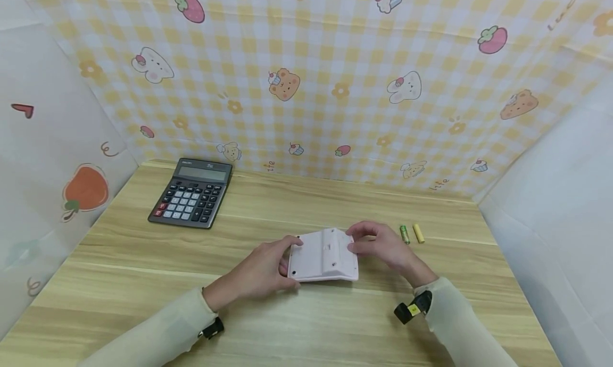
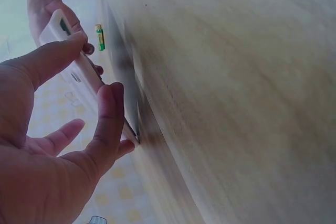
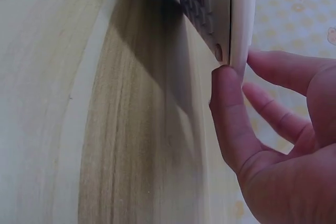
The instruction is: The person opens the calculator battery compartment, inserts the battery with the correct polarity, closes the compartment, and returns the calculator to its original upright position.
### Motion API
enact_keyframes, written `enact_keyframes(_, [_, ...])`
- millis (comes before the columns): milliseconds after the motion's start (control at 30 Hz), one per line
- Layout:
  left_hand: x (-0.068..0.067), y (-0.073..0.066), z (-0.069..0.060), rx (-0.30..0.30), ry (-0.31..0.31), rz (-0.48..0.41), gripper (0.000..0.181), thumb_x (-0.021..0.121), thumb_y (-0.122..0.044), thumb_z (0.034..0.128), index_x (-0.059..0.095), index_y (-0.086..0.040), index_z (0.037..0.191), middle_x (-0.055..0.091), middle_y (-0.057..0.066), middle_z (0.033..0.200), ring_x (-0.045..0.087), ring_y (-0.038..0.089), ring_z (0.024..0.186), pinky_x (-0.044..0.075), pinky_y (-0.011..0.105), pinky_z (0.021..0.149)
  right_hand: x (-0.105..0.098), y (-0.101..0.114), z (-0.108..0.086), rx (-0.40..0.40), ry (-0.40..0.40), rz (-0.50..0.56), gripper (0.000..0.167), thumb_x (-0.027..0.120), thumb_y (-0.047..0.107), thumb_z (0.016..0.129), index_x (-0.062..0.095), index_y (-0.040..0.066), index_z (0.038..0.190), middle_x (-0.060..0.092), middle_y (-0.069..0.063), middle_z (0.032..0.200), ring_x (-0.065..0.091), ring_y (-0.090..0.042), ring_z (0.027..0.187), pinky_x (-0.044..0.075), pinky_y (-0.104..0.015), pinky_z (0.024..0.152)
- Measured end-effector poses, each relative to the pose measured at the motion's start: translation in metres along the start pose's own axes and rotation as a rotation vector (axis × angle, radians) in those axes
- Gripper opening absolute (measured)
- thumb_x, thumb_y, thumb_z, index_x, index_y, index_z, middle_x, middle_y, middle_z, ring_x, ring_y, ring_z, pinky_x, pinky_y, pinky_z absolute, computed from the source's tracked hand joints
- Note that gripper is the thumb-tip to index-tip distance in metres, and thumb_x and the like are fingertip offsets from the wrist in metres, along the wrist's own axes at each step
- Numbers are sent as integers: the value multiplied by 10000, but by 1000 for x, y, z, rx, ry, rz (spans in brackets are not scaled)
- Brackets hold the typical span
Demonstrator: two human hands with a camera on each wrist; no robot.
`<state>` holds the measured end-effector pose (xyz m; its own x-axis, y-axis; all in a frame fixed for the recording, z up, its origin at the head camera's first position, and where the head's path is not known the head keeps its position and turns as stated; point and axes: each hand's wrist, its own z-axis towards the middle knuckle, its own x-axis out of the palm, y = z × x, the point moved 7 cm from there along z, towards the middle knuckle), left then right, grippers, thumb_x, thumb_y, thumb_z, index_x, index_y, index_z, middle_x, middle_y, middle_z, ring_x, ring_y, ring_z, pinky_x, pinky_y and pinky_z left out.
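Note:
A pale pink calculator (image 1: 308, 256) is held back side up between both hands, a little above the table; its keys show on the underside in the right wrist view. My left hand (image 1: 263, 268) grips its left edge, fingers and thumb on both faces. My right hand (image 1: 385, 245) pinches the right end near the raised part. The left wrist view shows the calculator (image 2: 86, 74) edge-on beside the left hand (image 2: 58, 145). In the right wrist view the right hand (image 3: 283, 129) holds a corner of the calculator (image 3: 239, 19).
A dark grey calculator (image 1: 191, 193) lies face up at the back left of the wooden table (image 1: 287, 330). Right of my right hand lie a green battery (image 1: 404, 234) and a yellow battery (image 1: 419, 233). A patterned cloth (image 1: 316, 53) hangs behind the table.

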<state>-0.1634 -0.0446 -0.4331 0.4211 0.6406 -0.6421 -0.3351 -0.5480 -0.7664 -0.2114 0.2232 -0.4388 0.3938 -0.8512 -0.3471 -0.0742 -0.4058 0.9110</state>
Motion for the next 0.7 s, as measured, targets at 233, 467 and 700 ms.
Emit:
enact_keyframes(233, [0, 1, 0, -6, -3, 25, 830, 1001, -134, 801, 573, -40, 1506, 666, -29, 1004, 649, 89, 851, 575, 269, 747, 3, -3, -3, 8, 28, -159, 438, 855, 188, 952, 719, 66, 1351, 662, -116, 1363, 596, -318, 1252, 473, -437, 1025])
enact_keyframes(467, [3, 2, 0, -9, -2, 56, 857, 1000, -125, 791, 564, -36, 1523, 637, -40, 953, 603, 101, 829, 544, 287, 739, 10, 0, -6, 13, 23, -203, 483, 877, 137, 932, 686, 43, 1366, 662, -140, 1362, 662, -257, 1015, 536, -384, 862])
enact_keyframes(700, [5, -2, 0, -20, -17, 107, 871, 997, -123, 783, 562, -38, 1533, 660, -1, 1012, 580, 116, 848, 542, 330, 757, 12, -1, -10, -36, 26, -203, 498, 893, 154, 932, 672, 65, 1369, 666, -119, 1319, 673, -239, 997, 570, -341, 793])
